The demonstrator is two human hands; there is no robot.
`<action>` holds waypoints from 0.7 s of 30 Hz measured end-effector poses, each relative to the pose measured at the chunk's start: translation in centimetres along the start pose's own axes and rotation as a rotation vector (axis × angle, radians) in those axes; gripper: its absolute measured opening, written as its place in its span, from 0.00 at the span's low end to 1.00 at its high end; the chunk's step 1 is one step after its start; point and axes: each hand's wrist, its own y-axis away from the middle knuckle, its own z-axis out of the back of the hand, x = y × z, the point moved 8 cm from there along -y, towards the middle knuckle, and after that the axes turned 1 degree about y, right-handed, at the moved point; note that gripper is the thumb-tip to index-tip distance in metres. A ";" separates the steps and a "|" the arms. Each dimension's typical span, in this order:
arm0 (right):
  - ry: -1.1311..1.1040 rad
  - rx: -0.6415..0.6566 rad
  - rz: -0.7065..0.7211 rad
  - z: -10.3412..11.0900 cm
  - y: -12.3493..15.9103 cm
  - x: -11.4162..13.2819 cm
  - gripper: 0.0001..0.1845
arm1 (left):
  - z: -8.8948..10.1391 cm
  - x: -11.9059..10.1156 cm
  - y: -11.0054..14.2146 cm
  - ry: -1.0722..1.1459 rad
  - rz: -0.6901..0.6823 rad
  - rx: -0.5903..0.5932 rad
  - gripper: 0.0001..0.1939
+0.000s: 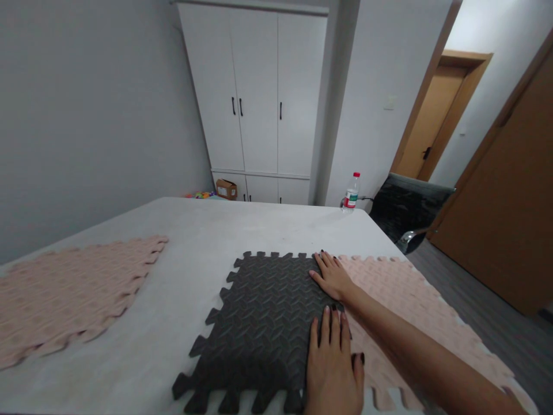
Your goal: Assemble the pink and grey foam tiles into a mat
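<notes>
Our left hand and, ahead of it, our right hand lie palm down, fingers stretched out, where the dark mat meets the pink mat. The first spreads to their left, the second to their right; we cannot see the join under our palms. Another pink mat lies well left of both hands on the table; a bottle stands beyond them.

On the table — a lone mat left, two adjoining mats right, a bottle behind these.
</notes>
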 end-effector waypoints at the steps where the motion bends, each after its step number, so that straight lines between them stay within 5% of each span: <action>1: -0.001 0.000 -0.002 0.1 0.0 0.0 0.41 | -0.2 -0.1 0.3 0.004 -0.008 0.021 0.32; 6: 0.023 -0.005 -0.036 -0.1 0.3 0.1 0.42 | -0.9 -1.2 1.7 0.030 -0.098 0.067 0.33; 16: 0.050 -0.007 -0.154 -0.3 1.2 -0.3 0.47 | 0.4 -2.2 2.9 0.028 -0.062 -0.004 0.33; 21: 0.051 -0.020 -0.161 0.2 1.7 -0.1 0.45 | 2.7 -2.4 4.7 0.107 -0.168 0.029 0.31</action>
